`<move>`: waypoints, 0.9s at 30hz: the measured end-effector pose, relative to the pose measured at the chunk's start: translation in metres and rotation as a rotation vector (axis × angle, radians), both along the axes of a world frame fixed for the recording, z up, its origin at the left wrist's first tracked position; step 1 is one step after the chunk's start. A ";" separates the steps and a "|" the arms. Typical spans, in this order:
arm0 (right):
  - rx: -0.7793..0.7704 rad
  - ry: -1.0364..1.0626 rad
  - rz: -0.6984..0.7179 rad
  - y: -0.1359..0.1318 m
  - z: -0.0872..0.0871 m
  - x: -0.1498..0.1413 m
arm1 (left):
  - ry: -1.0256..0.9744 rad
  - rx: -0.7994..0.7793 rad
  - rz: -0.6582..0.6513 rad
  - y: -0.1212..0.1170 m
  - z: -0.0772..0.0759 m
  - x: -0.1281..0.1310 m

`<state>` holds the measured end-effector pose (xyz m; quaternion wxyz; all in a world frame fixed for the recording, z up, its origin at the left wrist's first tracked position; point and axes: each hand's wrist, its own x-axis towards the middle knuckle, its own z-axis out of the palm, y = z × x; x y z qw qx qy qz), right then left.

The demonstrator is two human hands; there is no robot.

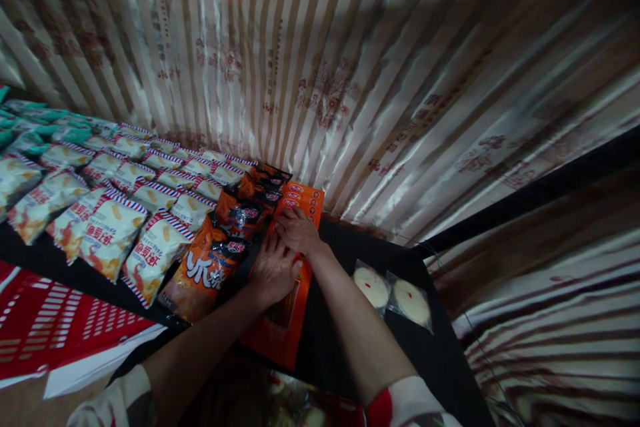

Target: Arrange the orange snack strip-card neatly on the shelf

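Note:
Flat orange snack packets [295,340] lie overlapping in a row on the black table, their top edges staggered at the back. My left hand [274,270] rests palm down on them, fingers stretched forward and thumb out to the right. Just beyond it, my right hand [299,232] lies on the upper packets, its fingers pointing left and close to my left fingertips. Both hands look open and pressed on the packets; part of the fingers' undersides is hidden. Left of them stand puffy orange-and-black snack bags [203,273], close beside my left hand.
Rows of white snack bags [113,227] with striped edges fill the left, with green bags [35,127] farther off. Two round pale cakes in clear wrap, one a wrapped cake [413,300], lie right. A red basket [65,320] stands lower left. Striped sheeting [320,47] hangs behind the black table [345,240].

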<state>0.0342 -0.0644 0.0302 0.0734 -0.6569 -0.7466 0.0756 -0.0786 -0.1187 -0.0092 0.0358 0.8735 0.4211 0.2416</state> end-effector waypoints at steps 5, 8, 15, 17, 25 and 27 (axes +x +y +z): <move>-0.034 -0.029 -0.027 0.003 0.004 -0.003 | 0.003 0.009 -0.020 -0.001 0.004 -0.002; 0.028 0.028 0.036 0.002 0.002 -0.001 | 0.003 0.001 -0.005 -0.001 0.005 -0.001; 0.232 0.198 0.002 0.002 -0.006 0.008 | -0.015 0.017 -0.011 0.000 0.005 -0.001; 0.276 0.259 -0.075 -0.002 -0.006 0.010 | -0.010 0.008 -0.019 0.000 0.005 -0.001; 0.409 0.359 -0.320 -0.076 0.000 -0.001 | 0.009 -0.002 -0.026 0.002 0.003 -0.004; 0.403 0.347 -0.308 -0.100 -0.002 -0.010 | 0.013 -0.001 -0.030 0.002 0.002 -0.004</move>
